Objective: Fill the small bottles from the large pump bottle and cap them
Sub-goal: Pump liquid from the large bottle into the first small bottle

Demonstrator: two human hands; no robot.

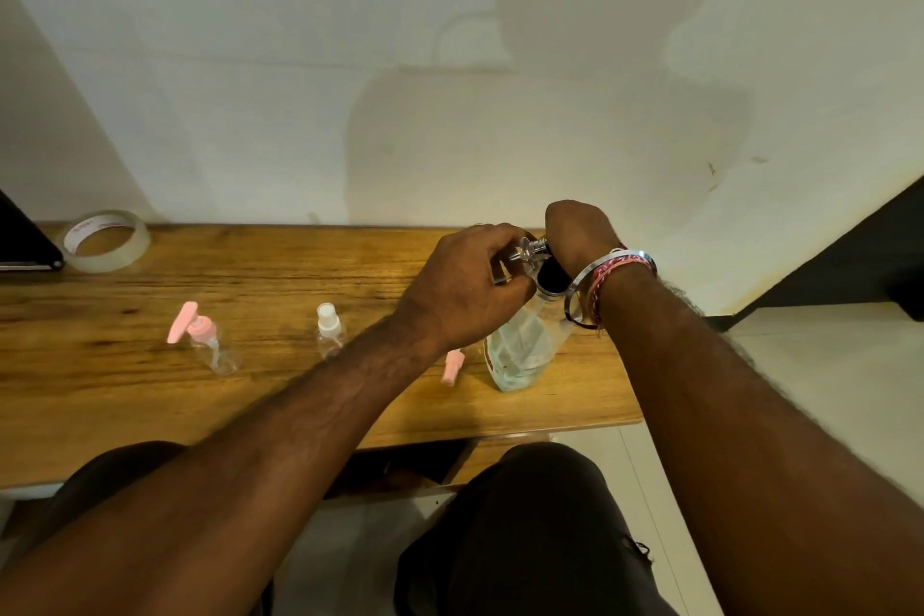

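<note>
Working at the large pump bottle [520,350], which stands on the wooden bench [250,390] near its right end, both hands meet at the chrome pump head [530,251]. The right hand [580,235] comes over the top from behind, wrist bent, its fingers curled round the back of the pump head, apparently to press it. The left hand [465,290] reaches across in front of the spout with fingers curled; it seems to grip a small bottle under the nozzle to catch the liquid, though the hand hides whatever it has, so I cannot tell for sure. A loose pink cap [452,365] lying just beside the big bottle's base suits that reading: judged from this, one small bottle is open and being filled. Two more small clear bottles wait to the left, well apart from the hands: a pink pump-top bottle [210,340] and a white spray-top bottle [330,330], both capped. A tape roll [106,240] sits at the bench's far left corner.
</note>
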